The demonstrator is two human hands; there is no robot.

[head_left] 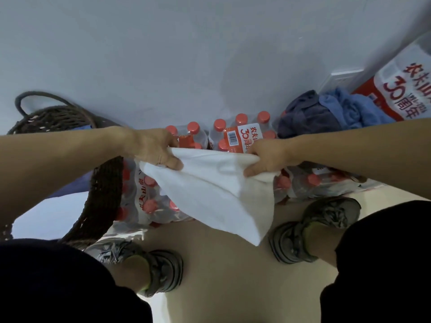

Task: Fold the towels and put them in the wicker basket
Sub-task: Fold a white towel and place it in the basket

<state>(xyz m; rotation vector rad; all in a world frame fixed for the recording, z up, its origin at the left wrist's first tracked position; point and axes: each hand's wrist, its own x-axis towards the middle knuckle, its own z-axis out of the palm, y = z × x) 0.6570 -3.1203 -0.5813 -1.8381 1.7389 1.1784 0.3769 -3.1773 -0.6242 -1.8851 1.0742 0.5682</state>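
A white towel point(210, 190) hangs in the air over packs of bottled water, held along its top edge. My left hand point(154, 148) grips its left corner and my right hand point(265, 159) grips its right corner; the cloth droops to a point toward the floor. The dark wicker basket point(105, 190) stands at the left beneath my left forearm, its handle point(25, 101) rising against the wall; a blue cloth shows inside it. A dark grey towel point(305, 117) and a blue towel point(349, 110) lie crumpled on the water packs at the right.
Shrink-wrapped packs of red-capped water bottles point(233, 134) line the wall in front of me. A larger wrapped pack point(401, 89) stands at far right. My two feet in grey shoes point(312, 231) are on the beige floor. The pale wall is close ahead.
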